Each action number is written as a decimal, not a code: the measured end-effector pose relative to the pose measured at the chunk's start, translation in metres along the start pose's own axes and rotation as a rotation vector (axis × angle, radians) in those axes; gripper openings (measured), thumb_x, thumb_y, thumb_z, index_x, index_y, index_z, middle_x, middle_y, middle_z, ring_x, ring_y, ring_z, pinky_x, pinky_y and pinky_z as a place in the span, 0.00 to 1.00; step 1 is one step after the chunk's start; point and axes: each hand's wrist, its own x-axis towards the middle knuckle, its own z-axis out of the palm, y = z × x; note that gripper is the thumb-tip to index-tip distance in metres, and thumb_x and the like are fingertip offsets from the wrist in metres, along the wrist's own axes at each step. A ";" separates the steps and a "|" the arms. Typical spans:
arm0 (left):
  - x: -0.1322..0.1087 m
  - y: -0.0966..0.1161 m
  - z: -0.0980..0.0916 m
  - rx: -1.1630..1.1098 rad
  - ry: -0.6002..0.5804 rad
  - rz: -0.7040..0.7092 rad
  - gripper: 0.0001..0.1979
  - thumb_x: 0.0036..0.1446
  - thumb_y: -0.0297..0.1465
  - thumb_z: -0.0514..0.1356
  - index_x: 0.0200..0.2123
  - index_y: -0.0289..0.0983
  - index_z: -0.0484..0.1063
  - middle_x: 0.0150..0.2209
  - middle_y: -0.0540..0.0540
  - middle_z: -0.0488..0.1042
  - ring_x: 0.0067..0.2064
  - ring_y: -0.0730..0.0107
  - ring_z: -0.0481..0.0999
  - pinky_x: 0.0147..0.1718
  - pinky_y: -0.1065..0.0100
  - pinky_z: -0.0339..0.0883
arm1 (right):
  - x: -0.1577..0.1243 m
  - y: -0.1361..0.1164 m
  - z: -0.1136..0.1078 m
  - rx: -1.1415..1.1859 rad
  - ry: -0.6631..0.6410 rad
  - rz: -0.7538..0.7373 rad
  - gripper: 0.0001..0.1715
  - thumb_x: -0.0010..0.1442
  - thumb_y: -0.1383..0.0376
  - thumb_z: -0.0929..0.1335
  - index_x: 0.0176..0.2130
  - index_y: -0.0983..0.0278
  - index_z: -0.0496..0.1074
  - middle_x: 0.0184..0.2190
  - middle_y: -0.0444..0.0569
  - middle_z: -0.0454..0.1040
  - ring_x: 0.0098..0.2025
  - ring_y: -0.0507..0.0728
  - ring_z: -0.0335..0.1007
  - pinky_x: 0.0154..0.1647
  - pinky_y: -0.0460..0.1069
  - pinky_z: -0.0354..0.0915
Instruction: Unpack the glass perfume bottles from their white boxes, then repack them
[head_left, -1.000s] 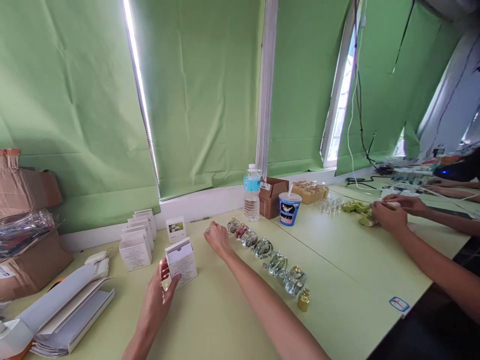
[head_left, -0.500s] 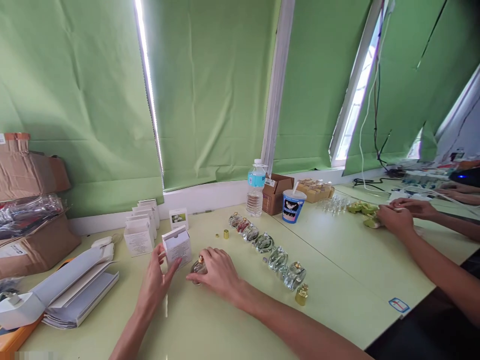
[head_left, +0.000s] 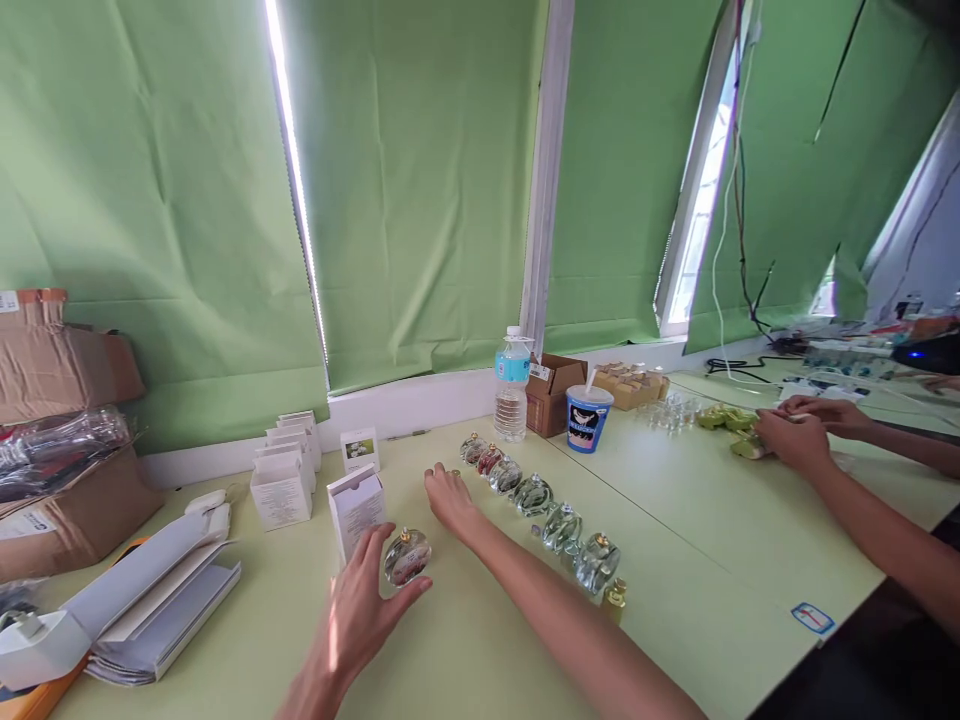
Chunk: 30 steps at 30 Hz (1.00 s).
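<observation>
A round, clear glass perfume bottle with a gold neck stands on the table. My left hand is open beside it, thumb and fingers spread around its left and near sides. Just behind that hand is a white carton, upright, its top flap visible. Farther back, my right hand reaches down to the tabletop with its fingers bent together; what is under the fingertips is hidden. A bit of a small gold cap shows beside those fingers.
Several glass bottles stand in a slanting row, with a gold cap at the near end. Behind are a water bottle and a blue cup. White cartons stand left. A co-worker's hands handle green pieces.
My right hand has let go of the perfume bottle and moved back and right to the small gold caps. My left hand has left the white carton and come to the bottle.
</observation>
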 end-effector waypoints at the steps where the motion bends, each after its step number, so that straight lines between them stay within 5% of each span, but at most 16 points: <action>1: -0.001 0.000 0.005 -0.025 -0.037 -0.032 0.25 0.56 0.48 0.56 0.53 0.43 0.62 0.49 0.45 0.73 0.41 0.61 0.77 0.32 0.67 0.67 | 0.001 -0.003 0.002 0.020 0.006 0.001 0.19 0.59 0.77 0.61 0.49 0.69 0.71 0.47 0.66 0.72 0.46 0.64 0.72 0.46 0.55 0.65; 8: 0.002 -0.001 0.008 -0.230 -0.166 -0.222 0.21 0.59 0.45 0.53 0.49 0.40 0.68 0.22 0.52 0.69 0.25 0.66 0.69 0.26 0.68 0.62 | -0.008 -0.002 0.001 0.241 0.050 -0.078 0.13 0.61 0.73 0.63 0.41 0.70 0.75 0.41 0.60 0.76 0.43 0.60 0.73 0.44 0.52 0.66; 13: 0.003 0.003 0.005 -0.313 -0.143 -0.238 0.20 0.58 0.44 0.54 0.49 0.40 0.69 0.21 0.53 0.67 0.25 0.67 0.68 0.26 0.68 0.62 | -0.037 0.000 -0.023 0.432 0.069 -0.214 0.14 0.66 0.63 0.62 0.41 0.64 0.75 0.35 0.47 0.78 0.35 0.51 0.73 0.36 0.44 0.66; 18: 0.003 0.002 0.009 -0.326 -0.142 -0.254 0.20 0.58 0.43 0.54 0.50 0.41 0.68 0.26 0.52 0.72 0.25 0.68 0.68 0.26 0.68 0.62 | -0.060 -0.015 -0.037 0.642 0.224 -0.371 0.12 0.64 0.62 0.65 0.37 0.62 0.77 0.33 0.46 0.78 0.34 0.52 0.72 0.37 0.46 0.66; 24: 0.004 0.000 0.011 -0.351 -0.168 -0.192 0.17 0.60 0.41 0.53 0.50 0.43 0.67 0.38 0.49 0.76 0.26 0.71 0.67 0.29 0.69 0.64 | -0.064 -0.021 -0.029 0.600 0.211 -0.446 0.12 0.65 0.63 0.64 0.38 0.60 0.78 0.34 0.45 0.77 0.35 0.51 0.72 0.38 0.45 0.66; 30: 0.002 -0.001 0.012 -0.353 -0.156 -0.199 0.18 0.60 0.42 0.52 0.50 0.42 0.67 0.37 0.48 0.75 0.27 0.70 0.67 0.29 0.68 0.64 | -0.072 -0.019 -0.022 0.431 0.265 -0.540 0.17 0.68 0.64 0.60 0.43 0.62 0.77 0.39 0.49 0.76 0.40 0.53 0.72 0.42 0.46 0.66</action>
